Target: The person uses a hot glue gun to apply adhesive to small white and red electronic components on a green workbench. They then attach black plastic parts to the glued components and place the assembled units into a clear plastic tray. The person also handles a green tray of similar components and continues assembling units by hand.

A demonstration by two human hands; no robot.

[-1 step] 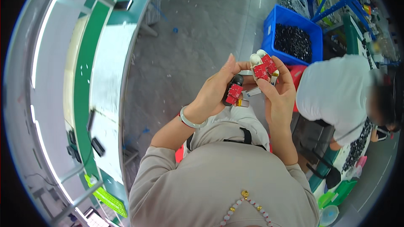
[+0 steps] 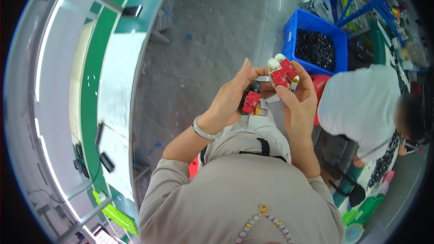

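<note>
In front of my body I hold small electronic parts in both hands. My left hand [image 2: 226,96] has its fingers curled round black rounded parts with red circuit boards [image 2: 251,102]; a silvery cylinder [image 2: 261,112] sticks out beside them. Between thumb and fingers, my right hand [image 2: 296,101] pinches white rounded parts with red circuit boards [image 2: 281,75]. The left fingertips reach the near side of the white parts. Thin white-and-silver strips [image 2: 271,100] show below them, partly covered by fingers.
A blue bin [image 2: 289,36] of small black pieces stands on the floor ahead right. Close on my right, a person in a white shirt [image 2: 357,106] sits at a bench strewn with black pieces [image 2: 383,167]. To the left runs a green-and-white worktable [image 2: 115,72] holding black devices [image 2: 106,161].
The surroundings have shifted slightly downward in the view. The person on the right has moved their head a little. My hands and the parts in them look the same.
</note>
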